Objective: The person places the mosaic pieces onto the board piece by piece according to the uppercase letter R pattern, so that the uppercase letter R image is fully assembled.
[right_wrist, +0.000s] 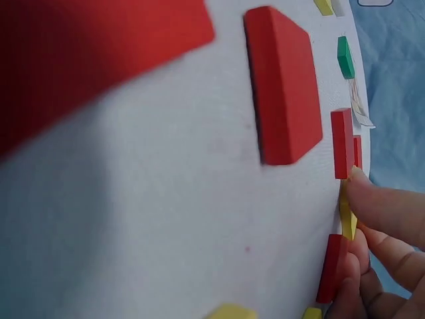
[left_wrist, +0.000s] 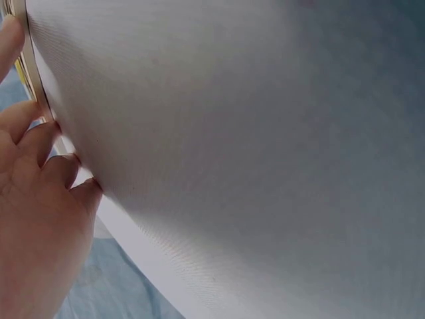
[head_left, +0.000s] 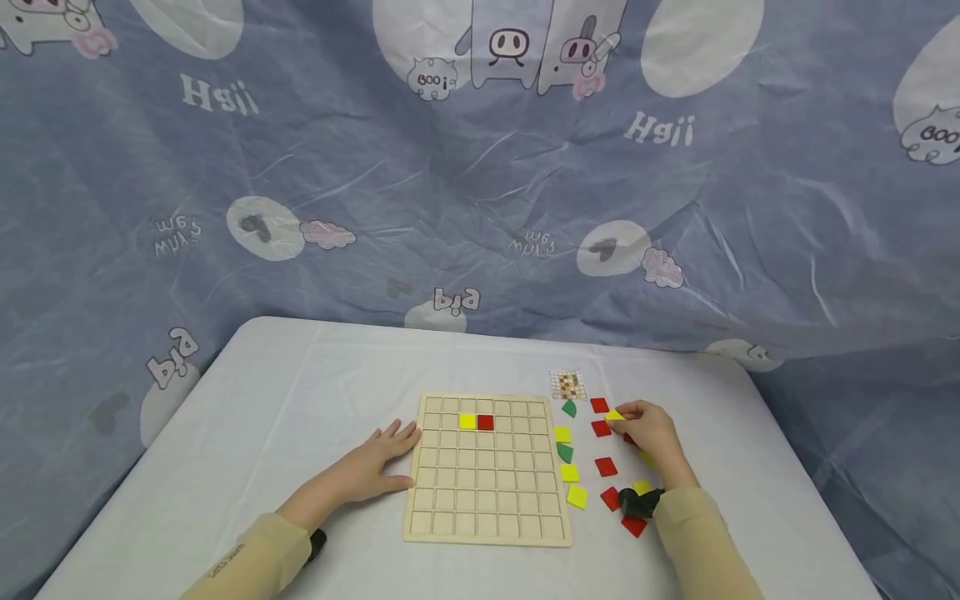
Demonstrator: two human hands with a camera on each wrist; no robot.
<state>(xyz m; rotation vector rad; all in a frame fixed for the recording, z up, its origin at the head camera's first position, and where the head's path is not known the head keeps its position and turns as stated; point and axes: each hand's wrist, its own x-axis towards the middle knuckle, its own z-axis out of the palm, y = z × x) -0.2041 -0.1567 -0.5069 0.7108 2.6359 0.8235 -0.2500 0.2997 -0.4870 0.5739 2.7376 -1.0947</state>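
A square wooden grid board [head_left: 486, 502] lies flat on the white table, with a yellow tile [head_left: 467, 422] and a red tile [head_left: 485, 422] side by side in its second row from the back. My left hand [head_left: 367, 467] lies with fingers spread, fingertips and thumb at the board's left edge; the left wrist view shows the fingers at that edge too. To the right of the board, my right hand [head_left: 651, 433] pinches another yellow tile [right_wrist: 347, 211] between thumb and fingers, among scattered red tiles [right_wrist: 282, 86].
Several yellow tiles [head_left: 577, 497] and two green rounded-edge pieces [head_left: 569, 408] lie along the board's right side. A small printed pattern card [head_left: 567, 384] sits behind them. More red tiles [head_left: 606, 467] are spread in front of my right hand. A patterned blue cloth [head_left: 450, 208] hangs behind the table.
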